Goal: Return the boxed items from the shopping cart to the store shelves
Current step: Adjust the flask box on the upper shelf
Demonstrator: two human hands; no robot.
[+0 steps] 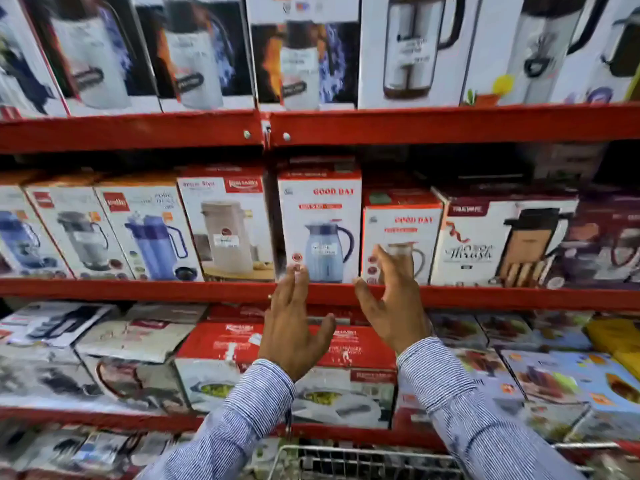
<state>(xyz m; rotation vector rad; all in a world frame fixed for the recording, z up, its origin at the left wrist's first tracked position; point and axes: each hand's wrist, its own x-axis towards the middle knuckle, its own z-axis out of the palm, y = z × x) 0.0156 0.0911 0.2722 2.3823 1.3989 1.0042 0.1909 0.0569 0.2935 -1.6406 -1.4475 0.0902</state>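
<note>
A white and red box with a blue jug picture [320,223] stands upright on the middle red shelf [173,292]. My left hand [294,323] is open, its fingertips at the box's lower left corner. My right hand [391,299] is open too, fingers spread in front of the neighbouring smaller box with a jug picture [403,226], thumb near the blue jug box's lower right corner. Neither hand holds anything. The wire shopping cart [346,459] shows at the bottom edge between my striped sleeves.
Boxed jugs and flasks fill the middle shelf on both sides. The upper shelf [415,124] carries tall flask boxes. The lower shelf holds red and white cookware boxes [221,344] and other packs. A dark gap lies above the boxes at the right.
</note>
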